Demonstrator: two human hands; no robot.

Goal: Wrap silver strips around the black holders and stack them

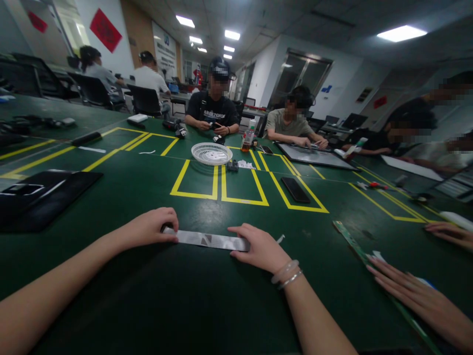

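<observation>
Pale grey strip (207,240): on the near side of the green tabletop (166,296), between the wearer's two hands. Long axis runs left to right, roughly along the tabletop's near edge, with the right end slightly closer to that edge than the left. A darker patch sits near its middle.

Left hand (160,228): thumb and fingers closed on the strip's left end, narrow pinch, knuckles up. Right hand (260,246): thumb and forefinger spread fairly wide, one on each side of the strip, pointing back along it toward the left hand. The right end runs in between them toward the palm; whether they press on it I cannot tell.

Key relation: the strip bridges the hands, one at each end, so neither is nearer overall. The left meets it at the tip; the right straddles its end. Flat on the tabletop or slightly raised: cannot tell. A small pale scrap (281,239) shows just beyond the right hand; no visible join to the strip.

Surroundings: yellow tape outlines (244,201) lie on the far-edge side of the strip, apart from it. Beyond them, toward the far edge, a white round basket (212,154). Toward the right edge, well apart from the strip, a co-worker's hand (410,286) rests at a long green board (349,239).
</observation>
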